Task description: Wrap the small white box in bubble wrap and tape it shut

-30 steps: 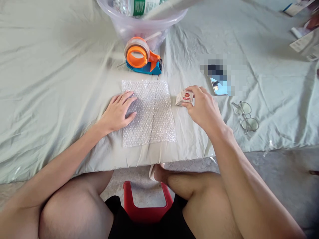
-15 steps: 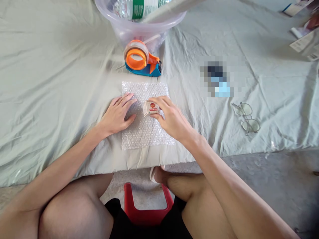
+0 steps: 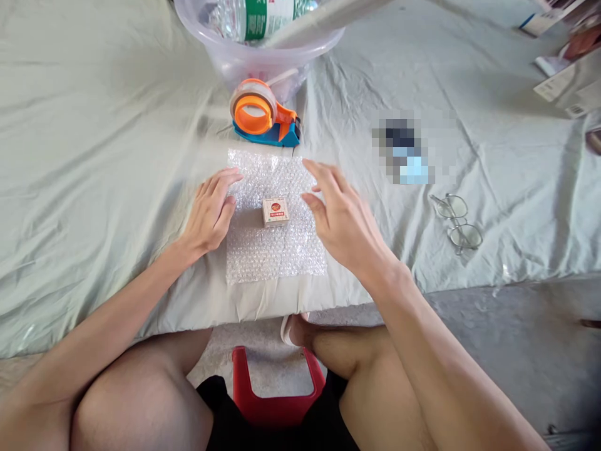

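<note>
A small printed cardboard box (image 3: 275, 213) with a red emblem rests near the middle of a sheet of bubble wrap (image 3: 263, 257). At the sheet's left edge is my left hand (image 3: 210, 210), open and holding nothing, its fingers pointing away from me. My right hand (image 3: 345, 216) is over the sheet's right edge, also open, with thumb and fingers apart. Neither hand touches the box. Just beyond the sheet stands an orange and blue tape dispenser (image 3: 288, 128) with a roll of clear tape on it.
A translucent plastic basin (image 3: 263, 56) behind the dispenser holds a bottle with a green label (image 3: 263, 17). Glasses (image 3: 457, 219) lie at the right, near a pixelated patch. Boxes (image 3: 570, 88) stand at the far right. A red stool (image 3: 277, 407) is under me.
My right hand has let go of the small box and moved right, leaving it on the bubble wrap. My left hand has drawn back left from the sheet.
</note>
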A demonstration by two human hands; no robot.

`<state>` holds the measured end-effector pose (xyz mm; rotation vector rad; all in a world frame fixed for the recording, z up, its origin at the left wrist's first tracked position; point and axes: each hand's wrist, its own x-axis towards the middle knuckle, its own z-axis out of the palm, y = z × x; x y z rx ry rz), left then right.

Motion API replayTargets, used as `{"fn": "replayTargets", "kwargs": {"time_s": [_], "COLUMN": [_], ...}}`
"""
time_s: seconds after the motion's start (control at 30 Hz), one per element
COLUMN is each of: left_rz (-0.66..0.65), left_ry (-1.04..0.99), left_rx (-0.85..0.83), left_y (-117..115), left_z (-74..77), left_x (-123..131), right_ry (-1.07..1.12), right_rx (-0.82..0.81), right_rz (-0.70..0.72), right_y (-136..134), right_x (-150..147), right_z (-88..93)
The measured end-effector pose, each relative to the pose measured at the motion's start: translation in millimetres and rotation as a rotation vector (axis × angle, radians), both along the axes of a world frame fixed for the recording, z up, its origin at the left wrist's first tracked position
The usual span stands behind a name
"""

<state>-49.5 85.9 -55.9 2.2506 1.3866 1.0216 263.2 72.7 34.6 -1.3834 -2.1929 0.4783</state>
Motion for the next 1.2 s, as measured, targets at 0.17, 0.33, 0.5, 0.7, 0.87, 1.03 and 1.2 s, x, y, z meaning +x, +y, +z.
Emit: {"fn": "replayTargets", "kwargs": {"time_s": [0.17, 0.33, 0.5, 0.7, 0.87, 1.03, 1.2], "left_rz": [-0.003, 0.002, 0.02, 0.032, 0.055, 0.09, 0.146], "left_ry": [-0.003, 0.017, 0.095, 0.137, 0.183, 0.319, 0.364], "left_rx": [0.026, 0.016, 0.04, 0.017, -0.025, -0.067, -0.068], "left_y": [-1.2, -1.5, -1.0, -3.1, -5.1, -7.7, -13.9], "left_z": [0.4, 1.1, 0.2, 2.7, 3.7, 4.3, 15.0], "left_x": [1.8, 3.0, 3.3, 3.8, 7.5, 13.6, 21.0], "right_ry": [0.115, 0.209, 0.014, -0.233, -0.27, -0.265, -0.232], "right_rx": [0.254, 0.3, -0.035, -0.161, -0.136, -0.117, -0.13], "right_rz": [-0.182, -0.22, 0.045, 0.105, 0.122, 0.107, 0.088], "right_y": [-9.7, -25.0, -23.5, -10.4, -1.1, -1.5, -1.9], "right_x": [3.0, -10.9, -20.0, -38.7, -39.4, -38.5, -35.0], "right_z": [23.4, 26.9, 2.7, -10.7, -14.9, -20.1, -12.9]}}
